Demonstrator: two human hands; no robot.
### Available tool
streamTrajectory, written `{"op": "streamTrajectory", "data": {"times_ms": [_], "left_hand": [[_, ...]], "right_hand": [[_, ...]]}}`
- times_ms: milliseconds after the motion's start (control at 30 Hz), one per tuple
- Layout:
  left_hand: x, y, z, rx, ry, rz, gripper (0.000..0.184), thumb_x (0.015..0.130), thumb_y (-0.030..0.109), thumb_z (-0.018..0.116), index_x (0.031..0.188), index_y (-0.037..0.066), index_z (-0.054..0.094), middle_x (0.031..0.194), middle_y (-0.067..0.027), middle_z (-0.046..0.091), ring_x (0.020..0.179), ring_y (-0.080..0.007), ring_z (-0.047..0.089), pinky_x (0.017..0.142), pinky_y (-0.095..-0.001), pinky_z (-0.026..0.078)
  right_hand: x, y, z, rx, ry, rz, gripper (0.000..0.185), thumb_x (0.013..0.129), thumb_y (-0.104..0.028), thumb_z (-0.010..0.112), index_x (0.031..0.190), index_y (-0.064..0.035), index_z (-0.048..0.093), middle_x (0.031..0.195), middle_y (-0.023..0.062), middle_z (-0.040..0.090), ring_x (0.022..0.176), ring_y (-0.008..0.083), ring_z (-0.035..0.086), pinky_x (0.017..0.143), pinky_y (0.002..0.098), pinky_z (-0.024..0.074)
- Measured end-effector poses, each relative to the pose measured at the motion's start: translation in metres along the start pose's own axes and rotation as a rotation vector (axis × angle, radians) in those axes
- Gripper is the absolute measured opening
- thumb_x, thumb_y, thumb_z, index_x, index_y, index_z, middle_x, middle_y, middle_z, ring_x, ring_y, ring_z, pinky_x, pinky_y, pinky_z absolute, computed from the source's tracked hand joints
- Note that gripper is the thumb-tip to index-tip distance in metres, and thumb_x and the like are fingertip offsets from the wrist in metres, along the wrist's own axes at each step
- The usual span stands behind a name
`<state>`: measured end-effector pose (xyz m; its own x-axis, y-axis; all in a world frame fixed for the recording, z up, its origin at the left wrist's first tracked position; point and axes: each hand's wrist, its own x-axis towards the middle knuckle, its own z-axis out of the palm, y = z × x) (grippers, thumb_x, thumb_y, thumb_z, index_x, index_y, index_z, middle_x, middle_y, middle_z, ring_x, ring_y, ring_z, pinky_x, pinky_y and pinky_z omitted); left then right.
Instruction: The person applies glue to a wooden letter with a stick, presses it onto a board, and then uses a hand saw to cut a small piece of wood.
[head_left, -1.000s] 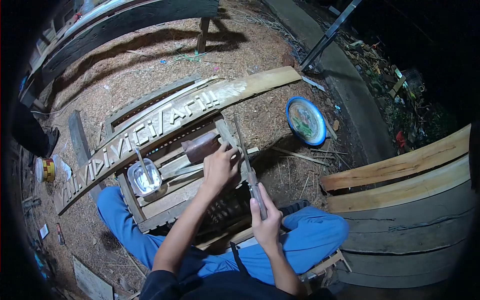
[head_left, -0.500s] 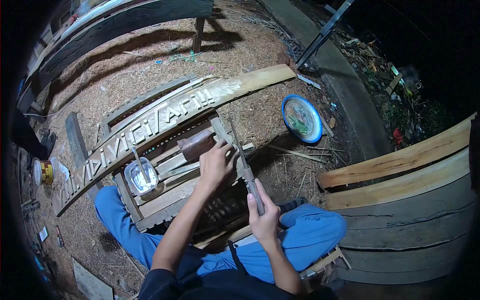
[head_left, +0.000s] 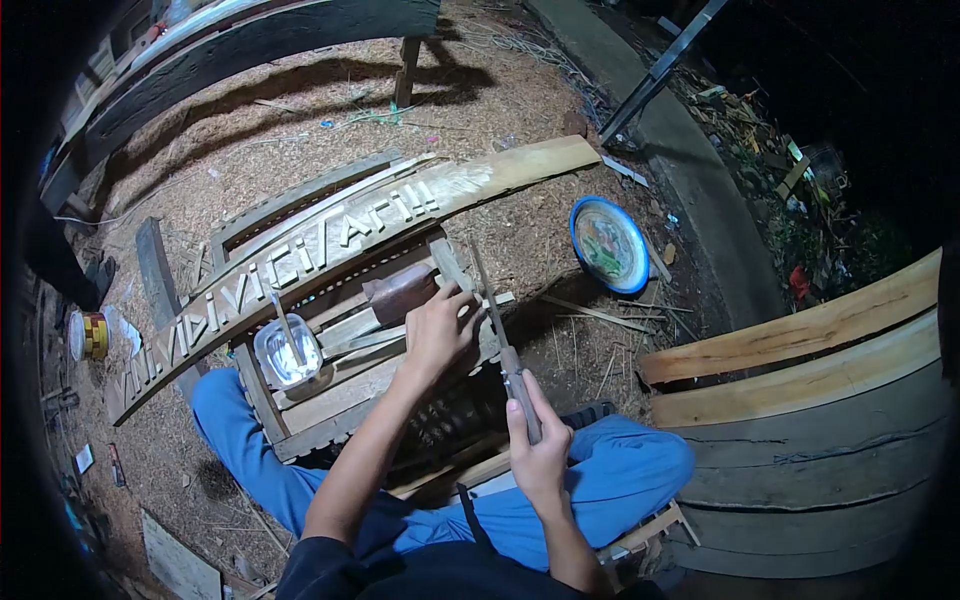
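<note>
My right hand (head_left: 541, 456) is wrapped round the handle of a long, narrow-bladed knife (head_left: 513, 370), its blade pointing up and away from me. Close beside the blade, my left hand (head_left: 436, 335) has its fingers curled; whatever they pinch is hidden. Both hands are over a slatted wooden frame (head_left: 335, 425) between my legs. A brown, block-like piece (head_left: 400, 294) lies on the slats just beyond my left hand. Across the frame's far side rests a curved board (head_left: 540, 162) with raised wooden letters. A clear tub (head_left: 268, 352) of white paste with a stick in it sits at the left.
A blue-rimmed round tray (head_left: 640, 272) lies on the chip-covered ground at right. Curved planks (head_left: 800, 322) are stacked at the far right. A wooden bench (head_left: 250, 62) stands at the back, and a yellow-banded container (head_left: 93, 338) at left. A person's leg (head_left: 65, 265) shows there.
The view has shifted slightly. My right hand and the knife handle have moved a little right and down; my left hand stays beside the blade with its fingers curled.
</note>
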<state>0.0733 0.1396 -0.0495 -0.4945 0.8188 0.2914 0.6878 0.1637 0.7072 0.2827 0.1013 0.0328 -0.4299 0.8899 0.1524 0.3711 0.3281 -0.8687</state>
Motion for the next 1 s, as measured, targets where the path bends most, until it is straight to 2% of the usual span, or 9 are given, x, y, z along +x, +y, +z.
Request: {"op": "streamTrajectory", "data": {"times_ms": [167, 467, 533, 667, 733, 767, 833, 933, 1000], "left_hand": [[-0.004, 0.003, -0.007, -0.001, -0.010, 0.005, 0.022, 0.090, 0.033, 0.076, 0.100, 0.013, 0.076, 0.104, -0.0082, 0.067, 0.084, -0.0343, 0.071, 0.066, -0.0453, 0.056], [0.000, 0.004, -0.004, 0.092, 0.028, 0.069, 0.019, 0.086, 0.025, 0.077, 0.105, 0.019, 0.077, 0.108, -0.0131, 0.066, 0.083, -0.0351, 0.072, 0.070, -0.0466, 0.057], [0.002, 0.008, -0.005, 0.145, -0.055, 0.040, 0.026, 0.082, 0.018, 0.077, 0.108, 0.017, 0.078, 0.105, -0.0145, 0.064, 0.079, -0.0348, 0.072, 0.067, -0.0448, 0.057], [-0.004, 0.009, -0.011, 0.222, -0.062, 0.044, 0.031, 0.078, 0.014, 0.077, 0.109, 0.017, 0.078, 0.106, -0.0146, 0.064, 0.077, -0.0351, 0.072, 0.066, -0.0445, 0.058], [-0.008, 0.011, -0.017, 0.210, -0.038, 0.030, 0.037, 0.075, 0.011, 0.077, 0.111, 0.017, 0.077, 0.105, -0.0138, 0.065, 0.078, -0.0345, 0.072, 0.066, -0.0449, 0.057], [-0.009, 0.011, -0.016, 0.209, -0.041, 0.034, 0.037, 0.075, 0.011, 0.077, 0.111, 0.017, 0.077, 0.105, -0.0138, 0.065, 0.078, -0.0345, 0.072, 0.066, -0.0449, 0.057], [-0.013, 0.006, -0.012, 0.123, 0.003, -0.027, 0.035, 0.077, 0.012, 0.078, 0.112, 0.019, 0.077, 0.103, -0.0111, 0.066, 0.079, -0.0356, 0.071, 0.066, -0.0470, 0.055], [-0.018, 0.005, -0.004, 0.093, 0.087, 0.020, 0.033, 0.079, 0.012, 0.077, 0.111, 0.018, 0.076, 0.099, -0.0111, 0.066, 0.077, -0.0363, 0.070, 0.065, -0.0473, 0.054], [-0.018, 0.007, 0.000, 0.080, 0.087, 0.009, 0.032, 0.080, 0.013, 0.077, 0.112, 0.018, 0.076, 0.098, -0.0115, 0.066, 0.076, -0.0362, 0.069, 0.066, -0.0469, 0.054]], "right_hand": [[0.006, 0.018, 0.002, 0.006, 0.078, -0.012, 0.046, 0.103, -0.019, 0.064, 0.141, 0.0048, 0.058, 0.125, 0.0274, 0.070, 0.117, 0.0315, 0.071, 0.095, 0.0371, 0.0554], [0.004, 0.017, 0.006, -0.024, 0.022, -0.053, 0.047, 0.103, -0.020, 0.063, 0.143, 0.0040, 0.057, 0.127, 0.0273, 0.069, 0.116, 0.0319, 0.072, 0.094, 0.0359, 0.0554], [0.003, 0.007, 0.003, 0.035, -0.034, 0.104, 0.047, 0.104, -0.016, 0.062, 0.142, 0.0102, 0.055, 0.134, 0.0241, 0.068, 0.123, 0.0227, 0.065, 0.105, 0.0339, 0.0490], [0.001, 0.017, 0.003, 0.128, -0.032, 0.113, 0.047, 0.103, -0.015, 0.062, 0.143, 0.0099, 0.055, 0.134, 0.0228, 0.068, 0.122, 0.0220, 0.065, 0.104, 0.0334, 0.0494], [0.002, 0.020, 0.004, 0.036, -0.017, -0.012, 0.047, 0.101, -0.014, 0.065, 0.144, 0.0029, 0.056, 0.127, 0.0254, 0.071, 0.114, 0.0270, 0.073, 0.093, 0.0341, 0.0556], [0.001, 0.018, 0.003, 0.036, -0.013, -0.009, 0.047, 0.101, -0.014, 0.065, 0.144, 0.0029, 0.056, 0.127, 0.0254, 0.071, 0.114, 0.0270, 0.073, 0.093, 0.0341, 0.0556], [-0.001, 0.008, 0.001, 0.030, -0.059, 0.065, 0.046, 0.103, -0.010, 0.063, 0.144, 0.0089, 0.055, 0.133, 0.0215, 0.069, 0.120, 0.0206, 0.066, 0.103, 0.0326, 0.0500], [-0.007, 0.014, 0.001, 0.118, -0.040, 0.087, 0.046, 0.102, -0.009, 0.063, 0.144, 0.0078, 0.056, 0.132, 0.0225, 0.069, 0.121, 0.0204, 0.066, 0.102, 0.0324, 0.0504], [-0.006, 0.014, 0.000, 0.033, -0.035, 0.039, 0.046, 0.101, -0.009, 0.063, 0.144, 0.0062, 0.056, 0.131, 0.0216, 0.070, 0.118, 0.0188, 0.067, 0.100, 0.0316, 0.0515]]}}
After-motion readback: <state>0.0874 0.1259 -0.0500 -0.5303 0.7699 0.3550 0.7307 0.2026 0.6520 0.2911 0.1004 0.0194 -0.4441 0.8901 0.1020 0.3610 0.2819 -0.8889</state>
